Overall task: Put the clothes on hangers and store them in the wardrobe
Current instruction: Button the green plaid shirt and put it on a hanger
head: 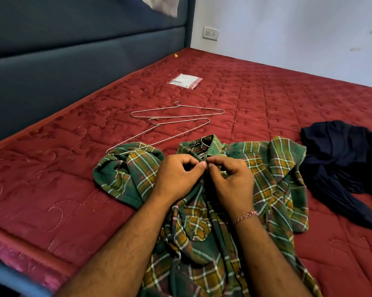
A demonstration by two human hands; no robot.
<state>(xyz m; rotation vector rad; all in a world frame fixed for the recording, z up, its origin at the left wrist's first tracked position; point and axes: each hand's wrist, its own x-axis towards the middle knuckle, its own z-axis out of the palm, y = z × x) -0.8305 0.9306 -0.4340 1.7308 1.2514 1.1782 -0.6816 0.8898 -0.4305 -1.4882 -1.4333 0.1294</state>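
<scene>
Pinching the front of a green plaid shirt [204, 211] just below its collar, the left hand [176, 176] and right hand [232, 181] meet thumb to thumb, hiding what they grip. The shirt lies collar away on a red mattress [266, 99]; its neck label is only partly legible. Two wire hangers [176, 116] lie beyond, one partly tucked under a sleeve.

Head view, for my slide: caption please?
Both hands pinch the green plaid shirt placket below the collar; two wire hangers lie beyond.

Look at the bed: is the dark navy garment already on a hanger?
No, the dark navy garment lies crumpled on the mattress, apart from both wire hangers.
</scene>
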